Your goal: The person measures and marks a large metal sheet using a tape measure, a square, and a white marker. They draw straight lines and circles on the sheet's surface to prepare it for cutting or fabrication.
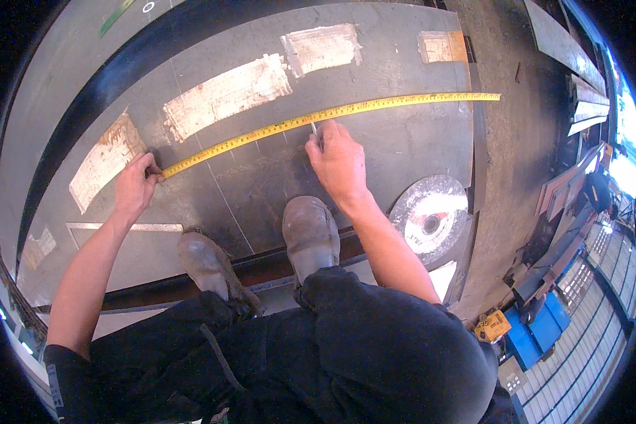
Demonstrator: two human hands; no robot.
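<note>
A yellow tape measure blade (pixel 261 132) stretches across a grey metal plate (pixel 396 141), running past the plate's right edge. My left hand (pixel 136 185) pinches the left end of the blade against the plate. Just below the blade's middle, my right hand (pixel 338 161) is closed around a thin, pale marking stick (pixel 314 128) whose tip touches or nearly touches the blade's lower edge. Several faint pale lines are drawn on the plate, one long line (pixel 222 191) crossing under the tape.
Pale rough patches (pixel 226 95) mark the plate's far side. A round abrasive disc (pixel 431 219) lies at right, and a metal square (pixel 127 227) at left. My boots (pixel 311 237) stand at the near edge. Stacked metal pieces (pixel 565 191) and a blue box (pixel 537 332) lie beyond.
</note>
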